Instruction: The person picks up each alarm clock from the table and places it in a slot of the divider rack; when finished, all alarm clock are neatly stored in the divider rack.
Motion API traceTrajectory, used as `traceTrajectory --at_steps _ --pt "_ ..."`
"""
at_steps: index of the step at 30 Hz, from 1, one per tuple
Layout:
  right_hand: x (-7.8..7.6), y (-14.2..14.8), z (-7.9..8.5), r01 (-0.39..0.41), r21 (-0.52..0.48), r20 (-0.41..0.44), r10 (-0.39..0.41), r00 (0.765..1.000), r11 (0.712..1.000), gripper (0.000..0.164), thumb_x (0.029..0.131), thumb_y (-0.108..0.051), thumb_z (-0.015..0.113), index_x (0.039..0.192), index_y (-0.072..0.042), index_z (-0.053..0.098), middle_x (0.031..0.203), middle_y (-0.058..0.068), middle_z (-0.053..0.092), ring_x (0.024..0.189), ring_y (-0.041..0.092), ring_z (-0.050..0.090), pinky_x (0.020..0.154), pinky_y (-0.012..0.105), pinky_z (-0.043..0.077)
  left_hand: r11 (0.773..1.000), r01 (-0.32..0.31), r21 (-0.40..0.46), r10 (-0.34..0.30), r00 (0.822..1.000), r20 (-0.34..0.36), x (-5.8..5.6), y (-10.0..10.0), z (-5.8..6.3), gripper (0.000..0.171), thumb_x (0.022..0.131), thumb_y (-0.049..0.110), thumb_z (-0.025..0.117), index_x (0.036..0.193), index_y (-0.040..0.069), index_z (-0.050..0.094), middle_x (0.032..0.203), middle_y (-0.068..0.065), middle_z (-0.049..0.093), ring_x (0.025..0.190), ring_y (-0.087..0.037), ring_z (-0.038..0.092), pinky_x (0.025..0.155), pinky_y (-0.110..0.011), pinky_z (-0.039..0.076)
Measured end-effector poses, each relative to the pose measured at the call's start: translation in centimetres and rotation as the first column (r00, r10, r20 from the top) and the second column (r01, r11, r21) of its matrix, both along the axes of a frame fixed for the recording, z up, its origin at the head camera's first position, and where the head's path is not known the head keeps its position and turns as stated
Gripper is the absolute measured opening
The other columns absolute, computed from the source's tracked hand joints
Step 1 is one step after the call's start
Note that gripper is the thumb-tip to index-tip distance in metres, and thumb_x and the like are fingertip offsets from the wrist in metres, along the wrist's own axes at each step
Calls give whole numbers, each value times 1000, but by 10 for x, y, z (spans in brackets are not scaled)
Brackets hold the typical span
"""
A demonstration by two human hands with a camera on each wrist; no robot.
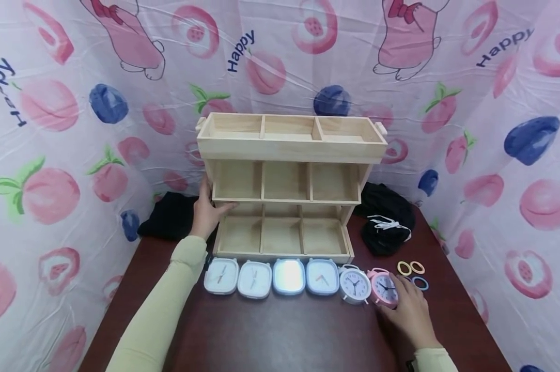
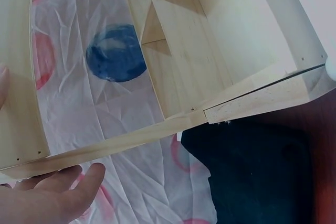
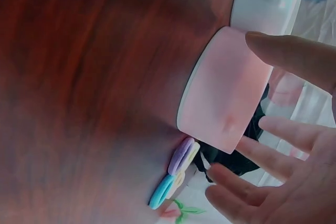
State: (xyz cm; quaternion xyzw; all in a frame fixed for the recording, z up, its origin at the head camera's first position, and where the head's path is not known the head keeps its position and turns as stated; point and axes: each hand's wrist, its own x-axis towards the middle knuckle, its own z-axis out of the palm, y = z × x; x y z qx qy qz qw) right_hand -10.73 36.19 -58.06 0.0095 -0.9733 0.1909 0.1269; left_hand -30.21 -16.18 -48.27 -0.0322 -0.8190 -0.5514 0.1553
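My left hand point(image 1: 207, 211) grips the left end of the middle tray of a tiered wooden organizer point(image 1: 291, 151), thumb along the front and fingers around the side. In the left wrist view, fingertips point(image 2: 90, 178) show beneath the wooden edge. My right hand point(image 1: 409, 308) holds a pink alarm clock point(image 1: 382, 287) at the right end of a row of clocks. In the right wrist view, its thumb lies on the clock's pink body point(image 3: 226, 90), with fingers at the opposite edge. Beside it stands a white twin-bell alarm clock point(image 1: 355, 284).
Left along the row are blue square clocks point(image 1: 322, 277) and white square clocks point(image 1: 221, 276). Small coloured rings point(image 1: 419, 282) lie right of my right hand. A black drawstring bag point(image 1: 386, 222) and black cloth point(image 1: 167, 216) flank the organizer. A printed curtain point(image 1: 280, 31) hangs behind.
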Motion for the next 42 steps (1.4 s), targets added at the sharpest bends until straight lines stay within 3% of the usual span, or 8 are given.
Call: traceTrajectory --at_steps 5,17,21,26,30,33,38,42 --pt "-6 5 3 -16 -4 25 16 1000 1000 88 71 -22 97 143 8 58 132 38 58 115 62 58 91 76 49 1000 2 -4 -2 1000 -6 1 2 -1 124 84 15 93 173 32 8 156 -21 57 150 -35 50 121 -54 44" --pt "-13 8 4 -55 10 124 54 991 998 88 71 -26 97 141 12 59 130 38 62 116 59 61 100 73 50 1000 13 2 -13 1000 12 3 5 -5 126 84 15 93 173 33 6 163 -17 51 155 -32 45 125 -51 41" --pt "-12 7 9 -10 25 68 8 998 1000 87 70 -28 97 139 9 61 130 38 62 113 60 62 93 73 52 1000 14 4 -14 1000 9 4 5 -6 125 84 15 94 173 32 8 165 -18 49 155 -33 45 125 -51 40" --pt "-17 1 23 36 -10 -124 -37 992 999 81 67 -23 98 134 6 63 126 33 64 109 57 60 85 73 51 999 26 17 -27 1000 10 4 5 -6 124 84 16 93 173 34 8 170 -15 41 159 -31 38 128 -51 37" --pt "-31 -13 38 10 -77 -251 -29 968 997 75 66 -18 98 128 6 63 123 28 66 108 50 59 87 68 49 999 24 29 -24 1000 4 3 5 -4 124 84 15 93 173 33 9 168 -16 45 158 -31 40 127 -50 38" --pt "-44 -30 49 -34 -116 -292 -1 957 993 68 65 -16 99 120 6 65 126 27 66 108 49 60 88 64 48 999 17 31 -17 1000 -3 3 4 -1 122 84 14 93 172 33 11 167 -18 46 157 -31 41 127 -50 38" --pt "-69 -64 59 -139 -141 -278 95 956 980 60 66 -18 100 112 2 66 136 25 65 115 46 60 93 61 49 999 16 28 -16 1000 -5 2 3 3 123 84 15 93 173 33 10 169 -17 44 158 -32 40 127 -51 37" --pt "-95 -90 61 -199 -147 -217 165 962 969 59 70 -28 99 113 -3 67 132 20 68 113 41 62 92 57 51 1000 17 25 -17 1000 -2 2 2 4 123 84 17 93 173 34 9 170 -15 41 159 -30 39 127 -51 38"
